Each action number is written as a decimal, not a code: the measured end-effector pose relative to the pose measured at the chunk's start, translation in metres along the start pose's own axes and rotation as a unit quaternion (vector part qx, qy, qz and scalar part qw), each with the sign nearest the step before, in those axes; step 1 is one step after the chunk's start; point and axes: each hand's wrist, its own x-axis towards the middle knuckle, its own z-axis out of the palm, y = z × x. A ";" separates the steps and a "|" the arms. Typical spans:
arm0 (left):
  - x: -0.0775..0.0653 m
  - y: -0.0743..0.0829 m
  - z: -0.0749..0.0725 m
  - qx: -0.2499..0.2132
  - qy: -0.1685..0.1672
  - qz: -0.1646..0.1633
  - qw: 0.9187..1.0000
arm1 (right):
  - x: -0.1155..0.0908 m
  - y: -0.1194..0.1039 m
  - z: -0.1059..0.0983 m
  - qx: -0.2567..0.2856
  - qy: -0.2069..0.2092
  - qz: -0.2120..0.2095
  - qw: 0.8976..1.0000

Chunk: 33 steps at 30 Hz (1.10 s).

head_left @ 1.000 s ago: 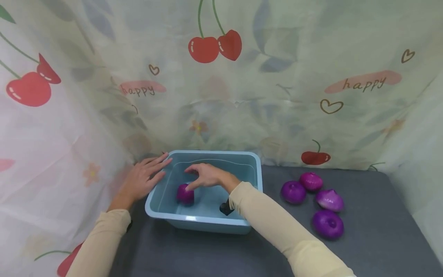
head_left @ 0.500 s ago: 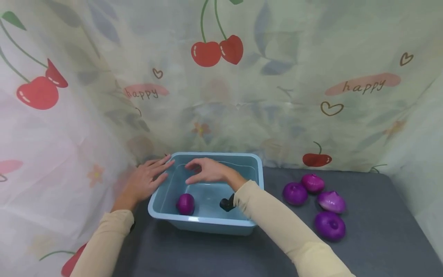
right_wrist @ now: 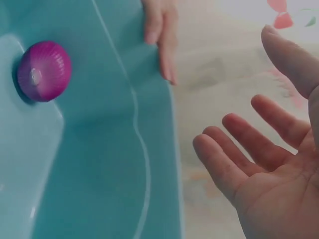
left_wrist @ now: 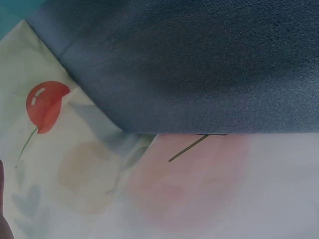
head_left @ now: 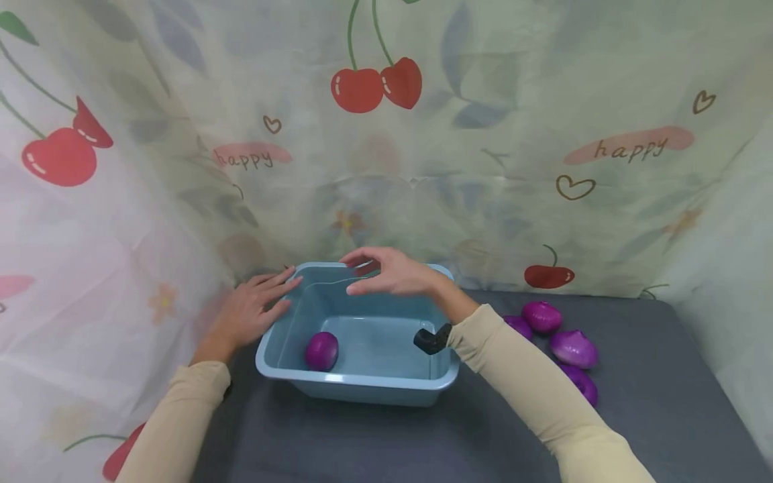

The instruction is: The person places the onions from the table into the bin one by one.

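A light blue plastic basin stands on the dark cloth. Inside it, at the front left, lies one purple onion, which the right wrist view also shows as a purple onion at the bottom of the wall. My left hand rests on the basin's left rim with its fingers straight. Over the back part of the basin hovers my right hand, holding nothing, its fingers spread and slightly bent. The right wrist view shows that right hand with its palm bare.
To the right of the basin, several purple onions lie on the dark cloth, partly covered by the right sleeve. A printed curtain encloses the back and sides. A black wrist camera sits at the right cuff.
My right hand has let go of the onion in the basin and moved up and to the right. The onion stays at the front left. My left hand has stayed at the rim.
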 end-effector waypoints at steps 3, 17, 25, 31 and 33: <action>0.002 0.000 0.000 -0.003 0.001 0.006 1.000 | -0.020 0.001 -0.013 0.014 0.024 -0.006 1.000; 0.001 0.000 0.000 -0.018 -0.010 0.006 1.000 | -0.114 0.026 -0.068 -0.008 0.151 0.018 0.988; 0.000 0.002 0.000 -0.014 -0.013 0.000 1.000 | -0.160 0.061 -0.075 -0.031 0.194 0.063 0.979; 0.000 0.001 0.002 -0.022 -0.004 0.004 1.000 | -0.191 0.087 -0.072 -0.033 0.211 0.111 0.971; 0.000 0.000 0.004 -0.023 -0.003 0.004 1.000 | -0.199 0.095 -0.070 -0.037 0.210 0.124 0.969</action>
